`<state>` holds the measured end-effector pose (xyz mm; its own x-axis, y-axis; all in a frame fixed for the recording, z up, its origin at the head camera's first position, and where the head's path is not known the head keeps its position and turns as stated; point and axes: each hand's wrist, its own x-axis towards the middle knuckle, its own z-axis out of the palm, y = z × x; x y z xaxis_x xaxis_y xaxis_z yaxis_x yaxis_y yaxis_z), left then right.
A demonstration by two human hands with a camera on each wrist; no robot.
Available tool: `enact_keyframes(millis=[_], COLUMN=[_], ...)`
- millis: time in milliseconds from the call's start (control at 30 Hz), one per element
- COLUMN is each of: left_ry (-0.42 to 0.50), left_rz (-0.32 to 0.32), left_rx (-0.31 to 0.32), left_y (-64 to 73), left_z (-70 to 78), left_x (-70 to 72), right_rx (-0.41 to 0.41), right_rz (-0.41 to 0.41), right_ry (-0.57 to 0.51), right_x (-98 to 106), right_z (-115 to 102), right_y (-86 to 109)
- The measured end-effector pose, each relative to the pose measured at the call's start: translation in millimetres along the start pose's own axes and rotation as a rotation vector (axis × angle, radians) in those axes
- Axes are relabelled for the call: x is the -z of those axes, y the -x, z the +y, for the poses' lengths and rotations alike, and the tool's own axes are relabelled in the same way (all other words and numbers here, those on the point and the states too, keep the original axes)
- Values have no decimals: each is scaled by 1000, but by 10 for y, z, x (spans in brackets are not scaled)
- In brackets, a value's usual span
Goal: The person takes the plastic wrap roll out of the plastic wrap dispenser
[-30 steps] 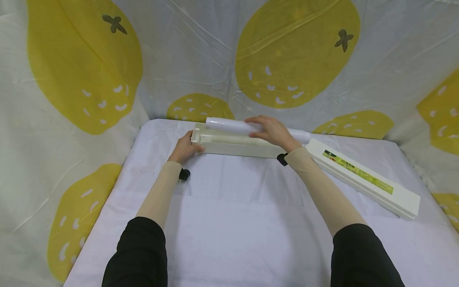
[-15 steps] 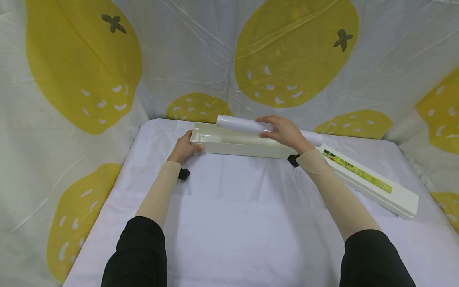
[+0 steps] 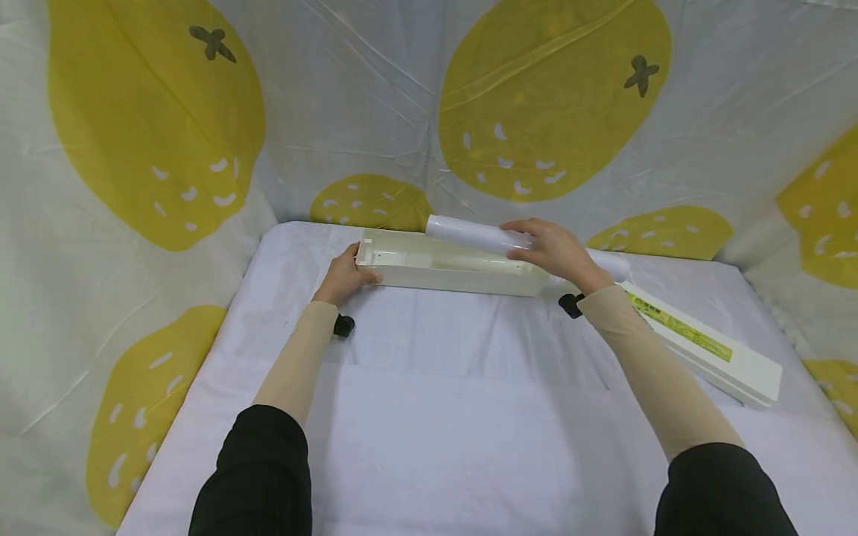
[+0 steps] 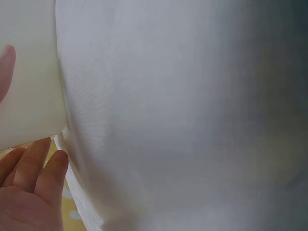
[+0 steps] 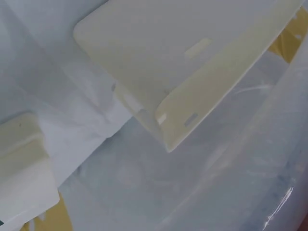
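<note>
My left hand (image 3: 345, 279) grips the left end of a long cream plastic box (image 3: 462, 281), which is open on top. Its wall (image 4: 29, 86) lies between the thumb and fingers in the left wrist view. A glossy white roll, apparently cling film (image 3: 469, 232), is held in my right hand (image 3: 553, 249), fingers over its far side and thumb in front. The roll slants above the box's back right, its right part running behind my wrist. Up close in the right wrist view are the box's right end (image 5: 168, 115) and the roll's shiny surface (image 5: 260, 168).
A long white lid-like piece (image 3: 744, 368) with a yellow-green label lies slanted at the right, partly behind my right forearm. White cloth covers the table (image 3: 456, 432). A lemon-print curtain (image 3: 382, 97) hangs close behind the table's back edge.
My right hand has moved right with the roll, uncovering more of the box's inside. The box and my left hand have stayed in place.
</note>
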<state>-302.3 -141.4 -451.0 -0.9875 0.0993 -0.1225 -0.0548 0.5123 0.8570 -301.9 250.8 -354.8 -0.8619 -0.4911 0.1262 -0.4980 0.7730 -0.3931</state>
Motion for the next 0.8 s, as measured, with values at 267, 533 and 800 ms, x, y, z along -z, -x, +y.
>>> enact_keyframes(millis=[267, 533, 800], left_ry=[-13, -15, -16], left_rz=[-1, -4, -8], left_rx=[-11, -14, -14], left_y=[2, 5, 4], left_z=[3, 6, 5], left_x=[10, 6, 9], right_rx=[-25, -26, -66], right_rz=[5, 39, 56], right_ry=[3, 22, 39], right_x=[76, 105, 158], right_z=[74, 171, 252], right_y=[166, 330, 487])
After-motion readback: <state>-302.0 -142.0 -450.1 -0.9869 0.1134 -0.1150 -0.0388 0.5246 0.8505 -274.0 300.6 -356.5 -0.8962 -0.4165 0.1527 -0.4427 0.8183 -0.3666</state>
